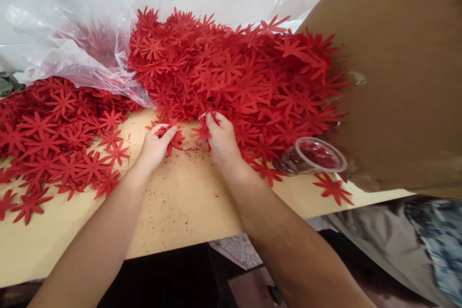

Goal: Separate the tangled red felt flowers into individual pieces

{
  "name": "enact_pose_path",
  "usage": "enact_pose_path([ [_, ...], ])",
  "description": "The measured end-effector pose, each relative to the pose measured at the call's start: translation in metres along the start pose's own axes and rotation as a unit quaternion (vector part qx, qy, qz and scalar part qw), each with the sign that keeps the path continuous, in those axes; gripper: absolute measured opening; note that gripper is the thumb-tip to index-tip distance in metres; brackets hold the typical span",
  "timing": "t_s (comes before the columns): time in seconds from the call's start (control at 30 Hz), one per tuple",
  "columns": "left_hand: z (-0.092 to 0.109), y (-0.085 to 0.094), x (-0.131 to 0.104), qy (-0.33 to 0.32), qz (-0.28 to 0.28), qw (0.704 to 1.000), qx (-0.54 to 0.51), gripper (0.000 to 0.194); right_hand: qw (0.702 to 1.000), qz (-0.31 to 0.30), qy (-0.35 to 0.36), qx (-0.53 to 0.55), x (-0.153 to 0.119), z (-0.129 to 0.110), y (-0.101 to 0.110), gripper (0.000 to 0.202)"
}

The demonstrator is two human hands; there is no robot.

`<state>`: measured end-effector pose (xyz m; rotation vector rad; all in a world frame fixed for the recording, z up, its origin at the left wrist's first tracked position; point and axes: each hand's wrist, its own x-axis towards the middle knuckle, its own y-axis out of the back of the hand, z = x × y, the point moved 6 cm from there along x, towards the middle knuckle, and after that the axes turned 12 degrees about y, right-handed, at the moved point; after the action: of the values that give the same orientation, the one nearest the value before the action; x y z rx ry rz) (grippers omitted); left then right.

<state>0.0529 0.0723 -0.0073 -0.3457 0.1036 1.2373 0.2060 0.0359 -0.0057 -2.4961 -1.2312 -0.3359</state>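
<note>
My left hand is closed in a pinch on a red flower cutout with narrow petals, just above the table. To its right, my right hand pinches another red flower cutout at the front foot of a big heap of such cutouts. The two hands are a short way apart. Part of each held piece is hidden behind my fingers. A second pile of red flower cutouts spreads over the table's left side.
A clear plastic bag lies between the piles. A clear plastic cup leans over at the right, near a loose flower. A large brown cardboard sheet or box borders the right side. Red scraps dot the tan tabletop; a white wall stands behind.
</note>
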Motion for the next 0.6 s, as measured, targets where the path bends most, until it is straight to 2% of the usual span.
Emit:
enact_pose_path([
  [0.07,0.001,0.001,0.000,-0.005,0.007,1.000,0.010,0.018,1.000,0.001,-0.005,-0.019,0.001,0.000,0.002,0.043],
  [0.17,0.002,0.001,-0.001,-0.018,0.010,1.000,0.020,0.019,0.998,-0.040,-0.052,-0.021,-0.003,0.004,-0.005,0.048],
  [0.3,0.001,0.002,-0.002,-0.010,-0.005,1.000,0.012,0.021,0.988,-0.057,-0.139,0.021,-0.012,0.010,-0.014,0.038],
  [0.37,0.001,0.001,-0.002,-0.003,-0.021,1.000,0.013,0.024,0.984,-0.069,-0.161,0.021,-0.015,0.012,-0.015,0.029],
  [0.5,0.001,0.000,-0.002,-0.003,-0.044,0.999,0.028,0.030,0.980,-0.135,-0.140,0.036,-0.015,0.006,-0.020,0.024],
  [0.6,-0.001,-0.003,-0.001,-0.003,-0.067,0.995,0.070,0.024,0.980,-0.182,-0.080,0.029,-0.016,-0.007,-0.023,0.024],
])
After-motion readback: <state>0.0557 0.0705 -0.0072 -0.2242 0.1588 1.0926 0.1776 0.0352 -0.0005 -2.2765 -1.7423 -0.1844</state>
